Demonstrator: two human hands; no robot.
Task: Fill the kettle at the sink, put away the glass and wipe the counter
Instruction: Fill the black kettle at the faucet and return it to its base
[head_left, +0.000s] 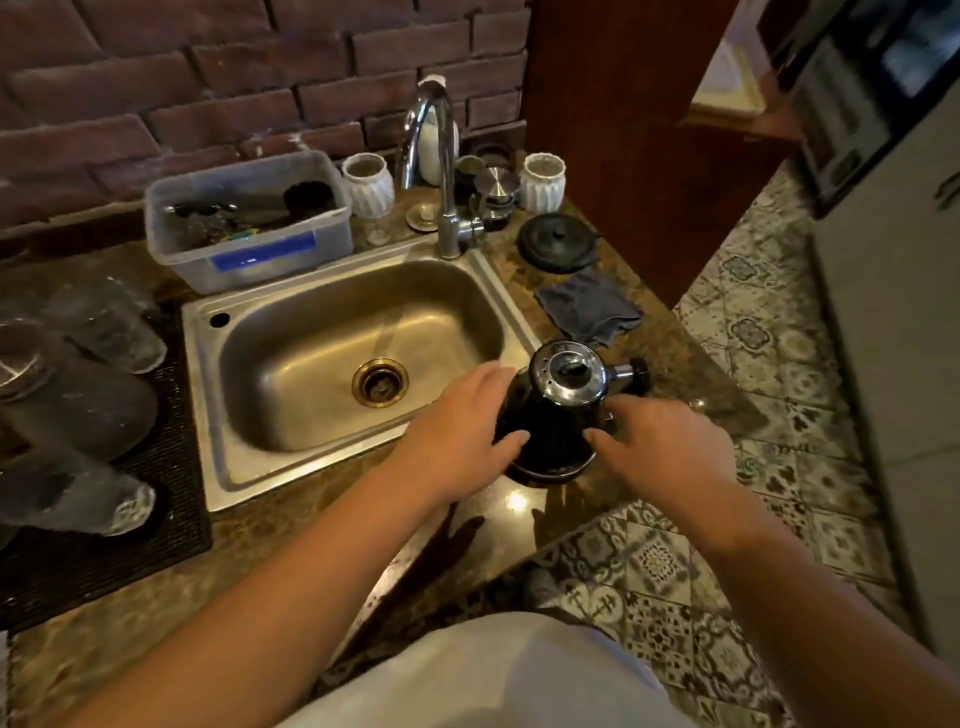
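Note:
A black kettle (556, 415) with a chrome top stands on the stone counter (260, 545) at the sink's front right corner. My left hand (460, 431) wraps its left side, thumb in front and fingers behind. My right hand (662, 441) lies at its right side with the fingers spread, and one fingertip touches the body. The steel sink (291, 364) is empty, and the chrome faucet (441, 156) arches over its back edge. Several clear glasses (111, 327) lie on a black mat (171, 499) at the left. A grey cloth (587, 309) lies crumpled right of the sink.
A round black lid (556, 241) rests behind the cloth. A plastic tub (249, 228) of utensils and two white ribbed cups (368, 184) stand by the brick wall. A wooden panel (623, 130) closes the counter's right end, with patterned floor tiles (753, 332) beyond.

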